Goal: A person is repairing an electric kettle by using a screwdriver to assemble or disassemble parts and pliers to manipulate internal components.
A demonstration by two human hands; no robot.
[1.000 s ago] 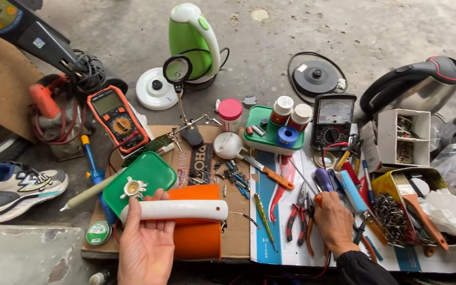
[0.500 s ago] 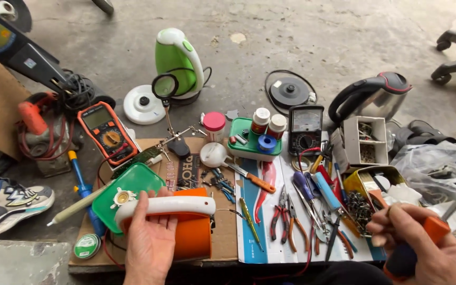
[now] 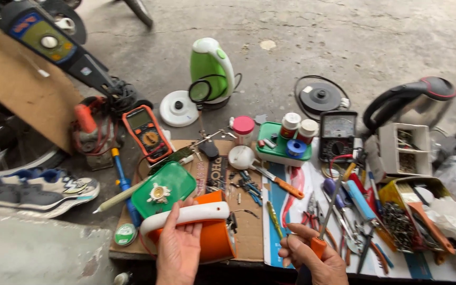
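My left hand (image 3: 178, 249) grips the white handle (image 3: 186, 217) of an orange kettle (image 3: 218, 240) lying on its side on a piece of cardboard (image 3: 249, 221) at the near edge. My right hand (image 3: 312, 258) is closed around the orange grip of a long screwdriver (image 3: 327, 215); its metal shaft points up and away over the tools. A green lid (image 3: 164, 188) with a small white part on it lies just beyond the kettle.
Pliers and several screwdrivers (image 3: 344, 211) lie on a printed sheet at right, beside a yellow tray of screws (image 3: 397, 216). Further back stand a green kettle (image 3: 211, 68), a steel kettle (image 3: 412, 103), two multimeters (image 3: 146, 132) (image 3: 338, 132), a round base (image 3: 320, 97). Sneakers (image 3: 40, 187) lie at left.
My right hand has come from the tool pile toward the near middle with an orange-handled screwdriver in it. My left hand still holds the kettle handle. The view shifted slightly.
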